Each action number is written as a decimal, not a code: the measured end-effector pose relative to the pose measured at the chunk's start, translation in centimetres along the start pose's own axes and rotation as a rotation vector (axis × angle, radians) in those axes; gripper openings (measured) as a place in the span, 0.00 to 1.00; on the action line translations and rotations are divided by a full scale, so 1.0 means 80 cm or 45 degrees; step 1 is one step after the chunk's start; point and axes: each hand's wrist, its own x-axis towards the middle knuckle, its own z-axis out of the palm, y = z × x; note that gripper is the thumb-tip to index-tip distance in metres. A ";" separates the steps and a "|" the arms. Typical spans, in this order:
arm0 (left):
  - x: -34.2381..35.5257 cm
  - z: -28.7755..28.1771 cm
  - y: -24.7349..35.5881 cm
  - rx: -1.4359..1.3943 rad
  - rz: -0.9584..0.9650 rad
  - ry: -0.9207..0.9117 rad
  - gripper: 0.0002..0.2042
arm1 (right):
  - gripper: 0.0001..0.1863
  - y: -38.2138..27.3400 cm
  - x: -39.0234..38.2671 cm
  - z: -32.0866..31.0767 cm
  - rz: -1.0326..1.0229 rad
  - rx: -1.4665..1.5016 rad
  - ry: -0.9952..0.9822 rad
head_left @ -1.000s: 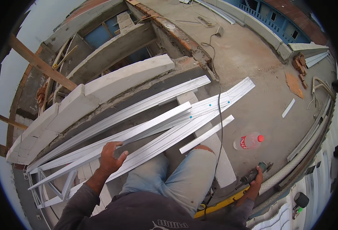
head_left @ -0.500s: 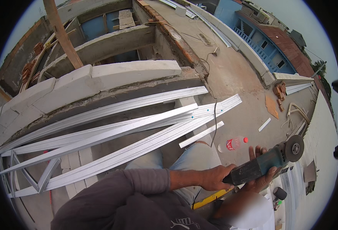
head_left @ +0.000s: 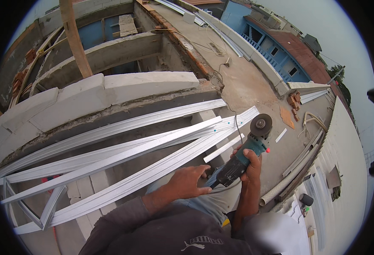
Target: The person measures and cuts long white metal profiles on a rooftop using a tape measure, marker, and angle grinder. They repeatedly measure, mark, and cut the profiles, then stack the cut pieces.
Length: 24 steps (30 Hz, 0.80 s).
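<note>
My right hand (head_left: 250, 165) is closed around the body of a dark teal angle grinder (head_left: 233, 168). The grinder tilts up and away, its round disc (head_left: 261, 123) at the far end, over the silvery metal channels. My left hand (head_left: 187, 182) is open beside the grinder's rear end, thumb and fingers apart, holding nothing. A power cord leaves the tool near that hand. Just left of the grinder lies a short white metal strip (head_left: 223, 148). Long ribbed metal channels (head_left: 153, 172) stretch to the left, joined at their far end with small blue-green screws.
Pale blocks (head_left: 153, 83) edge an open pit with concrete beams at upper left. A wooden post (head_left: 74, 40) rises there. To the right are bricks (head_left: 294, 101), pipes (head_left: 297, 170) and a corrugated white sheet (head_left: 348, 170). A black cord (head_left: 237, 121) crosses the channels.
The grinder has swung left and now points away from me, its disc over the channels' ends. My left hand has let go of its rear, while my right hand still grips the body.
</note>
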 end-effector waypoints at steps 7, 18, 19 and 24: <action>-0.135 -0.225 -0.184 1.107 -0.590 0.281 0.35 | 0.22 -0.045 0.016 -0.022 0.130 -0.260 -0.106; -0.034 -0.155 -0.239 1.128 -0.547 0.229 0.11 | 0.27 0.053 0.068 0.017 0.411 -0.742 -0.444; -0.017 -0.143 -0.235 1.122 -0.519 0.224 0.09 | 0.28 0.063 0.077 0.026 0.438 -0.732 -0.471; 0.017 -0.121 -0.214 1.095 -0.421 0.173 0.07 | 0.30 0.100 0.108 0.030 0.442 -0.805 -0.504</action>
